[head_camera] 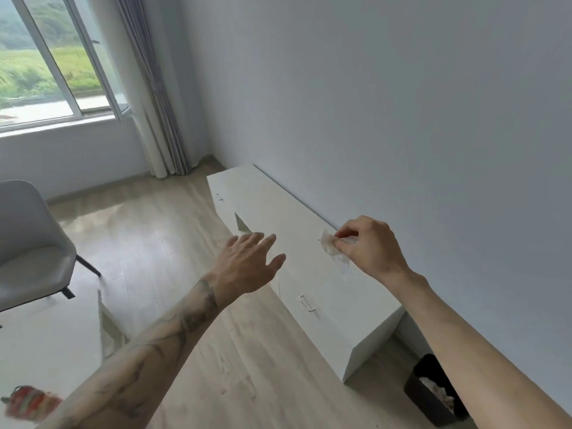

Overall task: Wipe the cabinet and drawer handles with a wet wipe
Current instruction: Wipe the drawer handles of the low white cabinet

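Above the low white cabinet (309, 243), the right hand (368, 246) pinches a crumpled wet wipe (332, 249) — held clear of the near drawer handle (307, 303); the left hand (247, 261) hovers, fingers spread wide, holding nothing.

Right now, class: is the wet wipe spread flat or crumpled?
Crumpled: the wet wipe hangs bunched, pinched by the right hand.
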